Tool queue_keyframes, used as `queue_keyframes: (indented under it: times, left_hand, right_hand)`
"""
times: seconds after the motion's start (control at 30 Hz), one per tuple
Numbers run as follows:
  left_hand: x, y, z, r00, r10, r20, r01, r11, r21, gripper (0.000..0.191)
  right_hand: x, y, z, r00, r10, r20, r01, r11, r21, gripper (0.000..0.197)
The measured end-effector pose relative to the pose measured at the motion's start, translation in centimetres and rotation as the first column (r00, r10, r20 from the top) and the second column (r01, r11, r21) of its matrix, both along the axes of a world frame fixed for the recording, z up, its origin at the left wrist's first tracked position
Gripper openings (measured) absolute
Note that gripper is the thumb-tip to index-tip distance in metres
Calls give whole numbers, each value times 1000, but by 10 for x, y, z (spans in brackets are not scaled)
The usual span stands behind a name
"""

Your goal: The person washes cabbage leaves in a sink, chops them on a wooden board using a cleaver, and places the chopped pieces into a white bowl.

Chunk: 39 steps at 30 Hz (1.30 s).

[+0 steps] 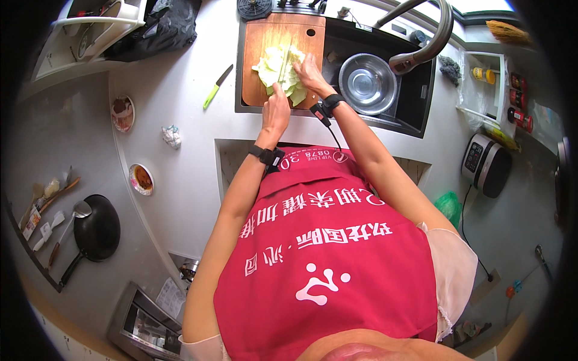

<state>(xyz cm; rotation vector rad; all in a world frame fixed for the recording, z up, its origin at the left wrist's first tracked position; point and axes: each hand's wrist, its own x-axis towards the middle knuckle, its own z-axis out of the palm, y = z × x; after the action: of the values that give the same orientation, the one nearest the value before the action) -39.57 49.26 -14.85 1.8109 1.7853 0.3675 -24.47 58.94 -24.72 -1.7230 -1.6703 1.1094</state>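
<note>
Pale green leaves, which look like cabbage, lie piled on a wooden cutting board set over the left part of the black sink. My left hand is closed at the board's near edge, index finger stretched forward along a thin knife blade seen nearly edge-on between the leaves. The handle is hidden in my hand. On the right side of the pile, my right hand holds the leaves with bent fingers. Left of the board, a small knife with a green handle rests on the white counter.
Right of the board, a steel bowl sits in the black sink under a curved faucet. A crumpled wrapper and two small bowls are at left. A black cable hangs by my right wrist.
</note>
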Motion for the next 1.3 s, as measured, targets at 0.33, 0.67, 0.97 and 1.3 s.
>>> queue_keyframes:
  times: [0.33,0.67,0.97,1.3]
  left_hand:
    - [8,12,-4,999,24,29,-21,997,-71,21]
    - [16,30,-1,999,4,37,0,993,-119,22]
    - [14,48,-3,997,-39,67,48,989,-138,25]
    - [20,37,-24,997,58,44,-49,981,-188,24]
  right_hand:
    - [-4,0,-14,999,-44,12,43,998,51,50]
    - [-13,-2,-16,992,-59,111,46,992,113,42]
    - [-15,-7,-16,987,-61,151,37,987,157,39]
    - [-14,-10,-12,986,-50,157,30,991,128,37]
